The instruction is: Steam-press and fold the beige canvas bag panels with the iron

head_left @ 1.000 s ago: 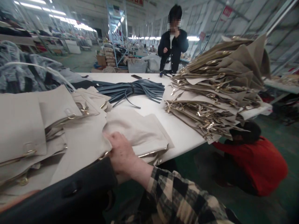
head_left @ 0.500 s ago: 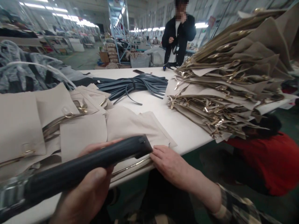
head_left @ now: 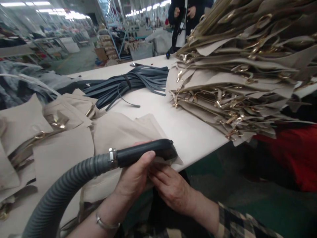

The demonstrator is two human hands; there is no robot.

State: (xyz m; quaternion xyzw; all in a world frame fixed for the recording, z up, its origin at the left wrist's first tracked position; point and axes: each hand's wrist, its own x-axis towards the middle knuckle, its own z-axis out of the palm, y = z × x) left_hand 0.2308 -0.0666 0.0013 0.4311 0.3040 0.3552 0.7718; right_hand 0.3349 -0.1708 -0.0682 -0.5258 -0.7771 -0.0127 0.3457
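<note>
My left hand (head_left: 135, 177) wraps round a black hose nozzle (head_left: 145, 151), thumb on its near side. A ribbed grey hose (head_left: 66, 175) runs from it, fastened by a metal clamp (head_left: 112, 157), and bends down to the lower left. The nozzle's end lies over the edge of a beige bag panel (head_left: 123, 129) at the table's near edge. Just below the nozzle, my right hand (head_left: 174, 188) has its fingers curled at that panel's edge; the fingertips are partly hidden beneath the nozzle and left hand.
Beige pieces with gold rings (head_left: 63, 143) lie at left. A tall stack of beige pieces with gold clasps (head_left: 237, 76) stands at right. Behind lies a bundle of dark blue straps (head_left: 128, 82). A person in black (head_left: 182, 23) stands across the table; a red garment (head_left: 294, 152) shows low at right.
The nozzle has moved right and away from me with my left hand, bringing the ribbed hose into view. My right hand has moved slightly lower, its fingers now curled beneath the nozzle. The view has shifted.
</note>
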